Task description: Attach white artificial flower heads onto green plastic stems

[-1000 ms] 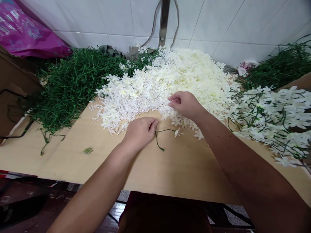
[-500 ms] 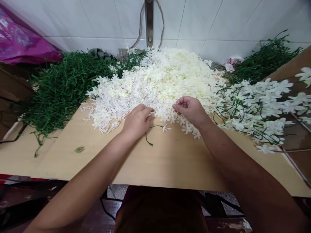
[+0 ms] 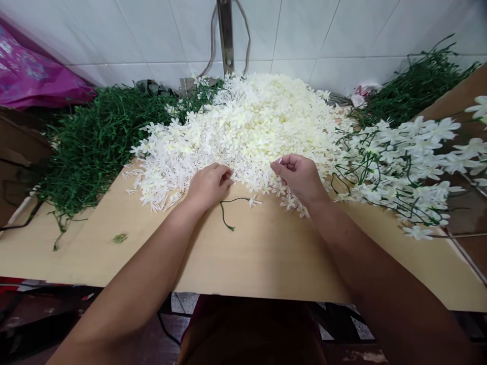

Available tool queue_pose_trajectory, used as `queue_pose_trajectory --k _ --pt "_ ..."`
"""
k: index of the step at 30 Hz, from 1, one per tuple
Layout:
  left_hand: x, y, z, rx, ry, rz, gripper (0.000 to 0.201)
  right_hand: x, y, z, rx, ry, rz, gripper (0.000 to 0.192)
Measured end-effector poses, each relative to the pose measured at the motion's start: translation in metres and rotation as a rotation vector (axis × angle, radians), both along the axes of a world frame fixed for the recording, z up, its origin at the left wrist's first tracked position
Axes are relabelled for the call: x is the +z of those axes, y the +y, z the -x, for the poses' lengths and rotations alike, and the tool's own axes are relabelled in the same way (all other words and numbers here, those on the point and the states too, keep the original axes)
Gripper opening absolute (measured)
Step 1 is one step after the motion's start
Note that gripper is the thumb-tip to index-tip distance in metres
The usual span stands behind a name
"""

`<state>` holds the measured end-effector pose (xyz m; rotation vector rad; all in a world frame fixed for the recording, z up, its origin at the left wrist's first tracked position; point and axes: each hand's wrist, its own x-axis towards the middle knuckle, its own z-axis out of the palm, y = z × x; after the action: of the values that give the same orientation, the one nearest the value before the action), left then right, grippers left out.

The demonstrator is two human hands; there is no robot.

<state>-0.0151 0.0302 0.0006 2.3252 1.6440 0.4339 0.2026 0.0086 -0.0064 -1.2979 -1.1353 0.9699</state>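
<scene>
In the middle of the frame, the left hand (image 3: 207,185) pinches a thin green stem (image 3: 228,213) while the right hand (image 3: 299,175) curls shut on a small white flower (image 3: 279,161) from the flower pile (image 3: 251,126), so I think it goes on the stem next.

A thin green plastic stem (image 3: 228,212) with one small white flower at its right tip lies curved on the pale wooden board, near edge of a large heap of loose white plastic flower heads (image 3: 247,126), centre far.
</scene>
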Motion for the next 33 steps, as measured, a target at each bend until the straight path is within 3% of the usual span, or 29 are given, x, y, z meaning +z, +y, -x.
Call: queue_pose_trajectory --k 3,7,11,15,21,33 --pt "-0.001 0.004 0.002 0.005 -0.057 -0.021 0.019 0.001 -0.002 0.001 0.016 -0.020 -0.045 0.024" --pt "0.001 0.008 0.008 0.125 -0.415 0.027 0.020 0.005 -0.010 0.008 0.056 -0.016 -0.049 0.016" --pt "0.006 0.003 0.011 0.203 -0.889 0.317 0.017 0.010 -0.021 0.024 0.136 -0.004 -0.056 0.012" --pt "0.007 -0.009 0.004 0.182 -1.171 0.624 0.030 0.012 -0.028 0.038 0.149 -0.078 -0.165 0.004" --pt "0.002 -0.016 -0.010 0.104 -1.200 0.852 0.030 0.005 -0.027 0.039 0.088 -0.398 -0.348 0.011" --pt "0.001 -0.017 -0.015 0.168 -1.160 0.813 0.024 -0.002 -0.024 0.036 0.052 -0.774 -0.653 0.018"
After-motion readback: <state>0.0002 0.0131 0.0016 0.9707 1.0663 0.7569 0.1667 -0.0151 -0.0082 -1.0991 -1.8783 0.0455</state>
